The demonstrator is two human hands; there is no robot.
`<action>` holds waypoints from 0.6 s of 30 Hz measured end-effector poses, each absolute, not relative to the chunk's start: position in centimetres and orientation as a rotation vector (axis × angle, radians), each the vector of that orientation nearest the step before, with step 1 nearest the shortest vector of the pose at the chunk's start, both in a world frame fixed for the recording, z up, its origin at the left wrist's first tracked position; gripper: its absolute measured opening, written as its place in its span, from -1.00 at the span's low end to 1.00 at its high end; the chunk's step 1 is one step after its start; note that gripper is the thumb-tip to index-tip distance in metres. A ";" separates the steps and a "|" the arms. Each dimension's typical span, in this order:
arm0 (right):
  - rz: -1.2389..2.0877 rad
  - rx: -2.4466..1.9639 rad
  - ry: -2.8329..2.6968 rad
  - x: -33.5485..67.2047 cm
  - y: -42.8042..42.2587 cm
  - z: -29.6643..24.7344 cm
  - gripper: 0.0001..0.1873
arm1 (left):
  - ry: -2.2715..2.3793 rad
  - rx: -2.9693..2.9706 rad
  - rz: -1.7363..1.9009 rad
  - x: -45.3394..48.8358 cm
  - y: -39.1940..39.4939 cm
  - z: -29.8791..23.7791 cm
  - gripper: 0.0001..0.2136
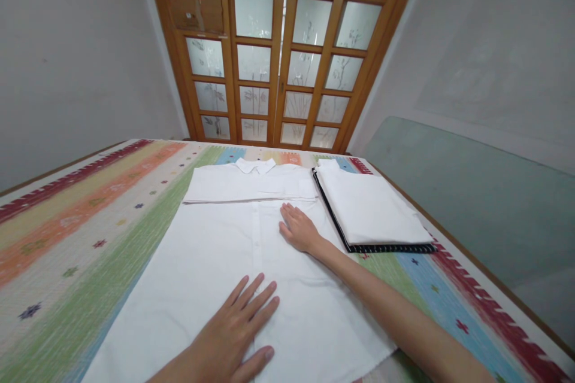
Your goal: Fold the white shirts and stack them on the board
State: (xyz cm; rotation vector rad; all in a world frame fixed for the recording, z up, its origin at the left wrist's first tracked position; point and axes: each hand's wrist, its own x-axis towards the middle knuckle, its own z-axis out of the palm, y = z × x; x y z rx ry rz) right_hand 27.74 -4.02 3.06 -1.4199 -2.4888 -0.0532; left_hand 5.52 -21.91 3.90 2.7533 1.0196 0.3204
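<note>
A white collared shirt (215,245) lies front up on the patterned cloth, collar at the far end. Its sleeves appear folded across the chest, just below the collar, and a button placket runs down the middle. My left hand (233,326) rests flat on the lower part of the shirt, fingers spread. Farther up, my right hand (297,227) lies palm down on the shirt, right of the placket and just below the folded sleeves. Neither hand grasps anything. To the right sits a stack of folded clothes (372,203), white on top with a black, white-marked piece underneath.
A striped, multicoloured cloth (112,239) covers the table or bed. A pale green panel (471,191) stands along the right side. Wooden doors with frosted panes (278,60) are beyond the far edge, with grey walls on both sides.
</note>
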 end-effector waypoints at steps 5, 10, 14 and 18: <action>-0.105 -1.428 -2.466 27.4 -3.9 3.2 -0.56 | 1.016 2.751 0.348 5.6 -21.9 4.0 -0.33; -0.084 -1.463 -2.465 27.4 -3.9 3.0 -0.51 | 0.996 2.757 0.349 5.6 -21.7 4.0 -0.31; 0.076 -1.481 -2.508 27.8 -3.0 2.4 -0.41 | 0.997 2.769 0.351 5.5 -21.8 3.7 -0.31; 0.162 -1.600 -2.517 27.6 -2.2 2.4 -0.37 | 0.983 2.772 0.389 5.4 -21.8 3.6 -0.32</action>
